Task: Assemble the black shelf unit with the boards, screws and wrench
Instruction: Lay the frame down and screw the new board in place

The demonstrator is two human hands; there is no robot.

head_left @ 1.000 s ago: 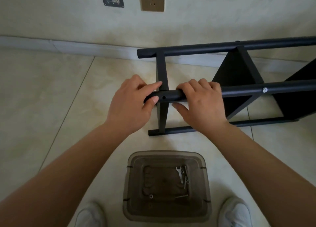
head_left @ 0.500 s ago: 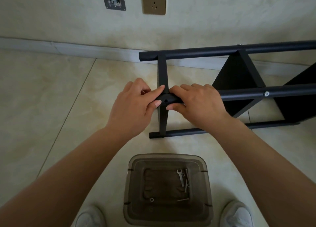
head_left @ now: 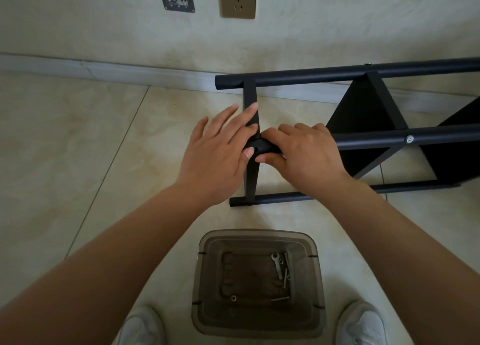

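right hand (head_left: pixel 306 155) gripping shelf tube (head_left: pixel 262 147), left hand (head_left: pixel 220 147) fingers extended

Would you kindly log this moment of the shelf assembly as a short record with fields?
Shelf unit: black frame lying on its side on the tiled floor, near the wall
Left hand: fingers straight, resting on the flat crossbar, thumb by the open screw hole at the tube end
Right hand: curled round the middle tube beside that hole
Fitted screw: one visible further along the middle tube
Bin: clear container between the shoes
Bin contents: wrench, loose screws, washers
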